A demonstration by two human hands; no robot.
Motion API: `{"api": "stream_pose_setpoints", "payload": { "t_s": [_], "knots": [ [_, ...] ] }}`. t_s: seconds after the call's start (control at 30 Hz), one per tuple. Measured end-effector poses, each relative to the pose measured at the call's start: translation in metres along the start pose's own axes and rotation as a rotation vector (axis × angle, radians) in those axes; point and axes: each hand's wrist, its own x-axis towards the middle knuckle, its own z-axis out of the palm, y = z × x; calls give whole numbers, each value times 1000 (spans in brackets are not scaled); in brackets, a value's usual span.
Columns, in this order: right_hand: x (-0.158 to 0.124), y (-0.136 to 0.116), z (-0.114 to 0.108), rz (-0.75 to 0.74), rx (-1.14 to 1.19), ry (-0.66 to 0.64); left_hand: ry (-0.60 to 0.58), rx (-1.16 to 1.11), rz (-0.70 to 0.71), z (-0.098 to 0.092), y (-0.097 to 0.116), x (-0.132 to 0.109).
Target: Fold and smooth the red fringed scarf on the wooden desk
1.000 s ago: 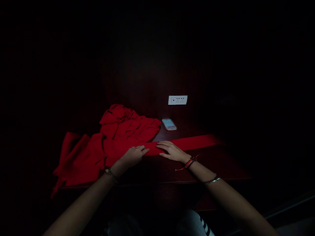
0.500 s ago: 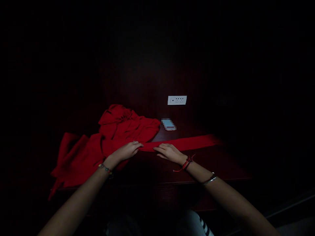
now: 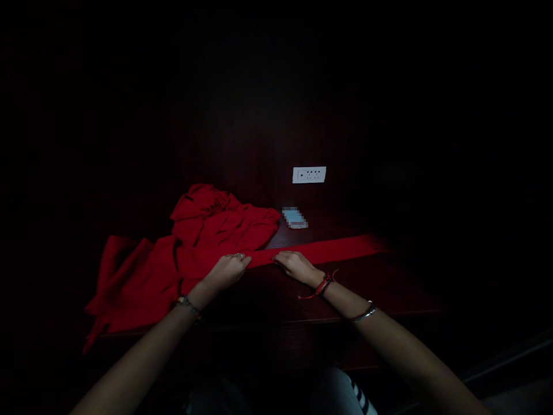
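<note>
Dark table (image 3: pixel 311 297) bearing the red cloth (image 3: pixel 220 227), bunched from 9 to 1 o'clock around the left hand (image 3: pixel 225 272) and blocking its far side, with a narrow strip (image 3: pixel 341 251) running to 3 o'clock. This hand and the right hand (image 3: pixel 297 267) grasp the strip, fingers curled. At the latter's 12 o'clock: a white socket plate (image 3: pixel 309 174) and, nearer, a pixelated slab (image 3: pixel 294 218).
</note>
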Motion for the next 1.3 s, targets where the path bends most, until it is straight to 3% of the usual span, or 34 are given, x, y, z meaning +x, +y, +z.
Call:
{"api": "stream_pose_setpoints", "payload": {
  "t_s": [0.23, 0.7, 0.97, 1.07, 1.17, 1.3],
  "knots": [
    [6, -8, -3, -11, -98, 23, -28, 62, 54, -6, -4, -2],
    [4, -10, -3, -126, -199, -100, -61, 126, 59, -3, -1, -11],
    [-1, -4, -10, -155, 25, -24, 154, -95, 72, 3, 0, -9],
    [-1, 2, -10, -89, 113, -13, 124, -113, 56, 14, 13, 4],
    [-2, 11, -4, 81, 98, -5, 32, -115, -11, 25, 24, 16],
    [-10, 21, 8, 259, 63, -181, 1, -97, -51, 33, 25, 19]
  ]
}}
